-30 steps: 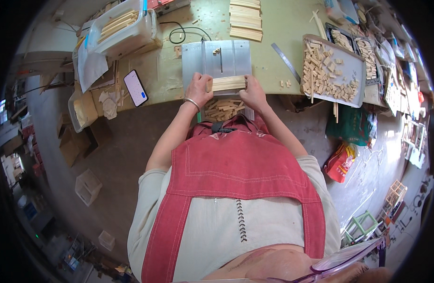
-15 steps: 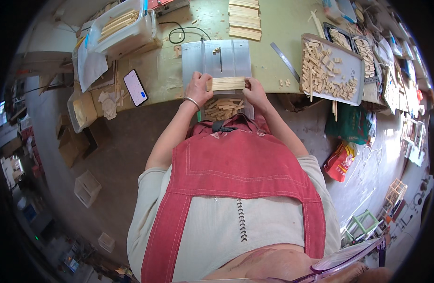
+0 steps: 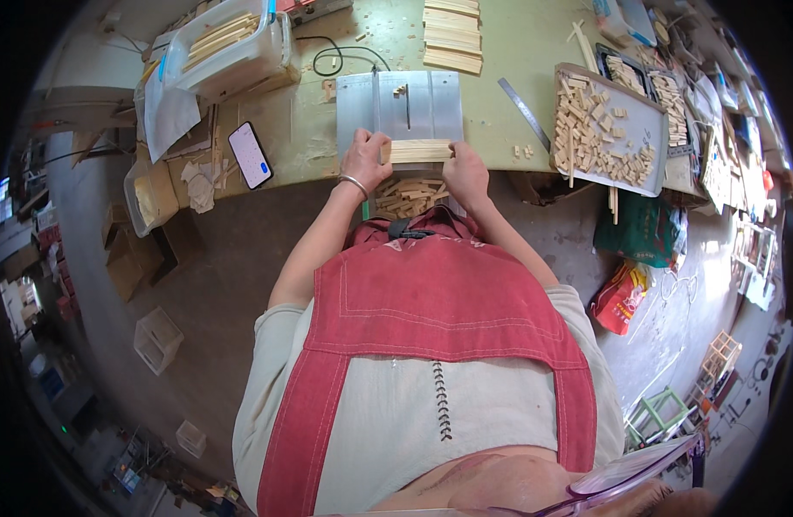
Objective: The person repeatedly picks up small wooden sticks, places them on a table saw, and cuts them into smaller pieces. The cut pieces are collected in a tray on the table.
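Observation:
My left hand [image 3: 366,160] is closed on the left end of a bundle of pale wooden strips [image 3: 418,151], held crosswise over the near edge of a silver metal plate [image 3: 434,96]. My right hand [image 3: 466,173] grips the bundle’s right end. The plate has a dark lengthwise slot [image 3: 407,109], with small wood bits near its far end. Just below the plate, short wooden offcuts [image 3: 405,196] lie heaped in a container.
A phone [image 3: 248,156] and plastic tub of strips [image 3: 198,65] are on the left of the green bench [image 3: 508,52]. Stacked strips [image 3: 452,34] lie at the back. A steel ruler [image 3: 523,112], tray of small blocks [image 3: 648,121] and bags [image 3: 622,295] are at right.
The view has shifted slightly, moving the bench items a little rightward in the picture. Both hands still hold the bundle in nearly the same place on the plate.

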Motion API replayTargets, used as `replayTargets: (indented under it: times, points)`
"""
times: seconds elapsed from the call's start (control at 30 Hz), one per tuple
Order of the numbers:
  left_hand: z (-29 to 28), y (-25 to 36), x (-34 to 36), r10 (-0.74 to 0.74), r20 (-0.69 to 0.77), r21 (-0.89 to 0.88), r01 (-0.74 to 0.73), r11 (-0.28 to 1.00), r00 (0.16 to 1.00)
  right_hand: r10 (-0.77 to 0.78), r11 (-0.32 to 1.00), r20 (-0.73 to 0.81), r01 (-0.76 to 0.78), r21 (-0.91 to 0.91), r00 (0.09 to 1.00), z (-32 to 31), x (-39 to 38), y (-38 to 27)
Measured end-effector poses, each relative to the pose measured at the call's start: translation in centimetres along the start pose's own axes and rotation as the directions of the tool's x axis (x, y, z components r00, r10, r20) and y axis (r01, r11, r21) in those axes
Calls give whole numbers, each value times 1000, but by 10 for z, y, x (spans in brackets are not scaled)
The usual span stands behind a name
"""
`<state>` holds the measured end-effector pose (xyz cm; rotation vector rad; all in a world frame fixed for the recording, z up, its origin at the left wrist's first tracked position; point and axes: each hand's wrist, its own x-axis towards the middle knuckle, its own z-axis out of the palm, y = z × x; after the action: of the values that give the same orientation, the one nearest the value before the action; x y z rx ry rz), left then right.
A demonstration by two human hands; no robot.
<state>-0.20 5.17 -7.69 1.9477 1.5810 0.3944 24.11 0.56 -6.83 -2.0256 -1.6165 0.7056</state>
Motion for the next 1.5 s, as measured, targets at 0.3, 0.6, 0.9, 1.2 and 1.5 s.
replayTargets:
  times: [0.3, 0.6, 0.9, 1.2, 1.5]
  points:
    - [-2, 0, 1, -6, 20, 19, 6, 1000, 1000, -176, 960, 87, 190, -206, 981, -18, 3, -2]
    - [-3, 5, 2, -27, 17, 40, 27, 999, 999, -270, 953, 312, 300, -51, 911, -11, 32, 29]
    - [-6, 9, 6, -14, 33, 95, 11, 995, 999, -241, 958, 287, 274, -82, 927, -12, 29, 23]
    - [-12, 7, 37, -7, 21, 124, 5, 992, 1000, -215, 954, 292, 264, -139, 932, -6, 59, 22]
    - [-12, 2, 61, 8, 26, 68, -10, 998, 1000, -244, 952, 256, 282, -123, 935, -10, 80, 11]
